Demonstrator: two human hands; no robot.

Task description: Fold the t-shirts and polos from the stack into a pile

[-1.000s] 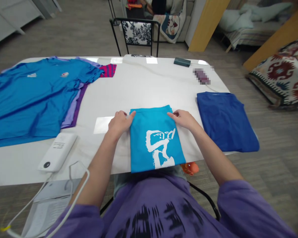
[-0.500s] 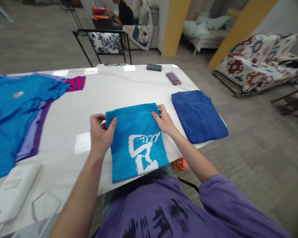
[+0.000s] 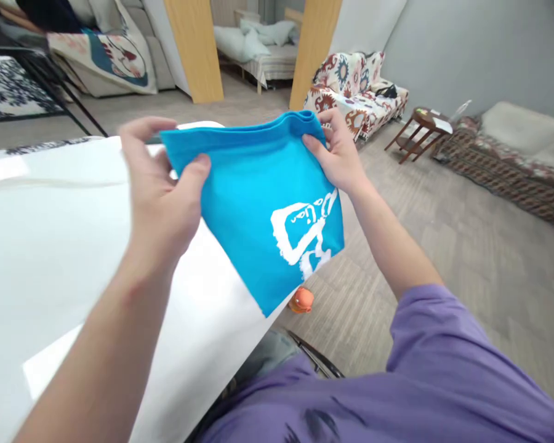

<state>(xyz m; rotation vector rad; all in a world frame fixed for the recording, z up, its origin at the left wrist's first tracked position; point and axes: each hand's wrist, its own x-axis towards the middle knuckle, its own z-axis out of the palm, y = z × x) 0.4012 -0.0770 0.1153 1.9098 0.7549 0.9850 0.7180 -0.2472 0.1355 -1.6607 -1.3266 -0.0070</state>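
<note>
fingers point(image 3: 197, 169) of the left hand point(image 3: 159, 206) and right hand point(image 3: 341, 157) grip a blue cloth point(image 3: 244, 191) by its upper corners, apparently folded but not set down, above the tabletop's point(image 3: 74, 246) edge.

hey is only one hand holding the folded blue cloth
No, the left hand and the right hand each hold the folded blue cloth near a top corner.

Looks like a folded bright blue cloth point(image 3: 244, 197) with white brush-like print and "Dalian" lettering below the right hand point(image 3: 339, 151); hangs tilted between that and the left hand point(image 3: 161, 191), pinched near both upper corners, with layers bunched in a curve beside the right fingers
</note>
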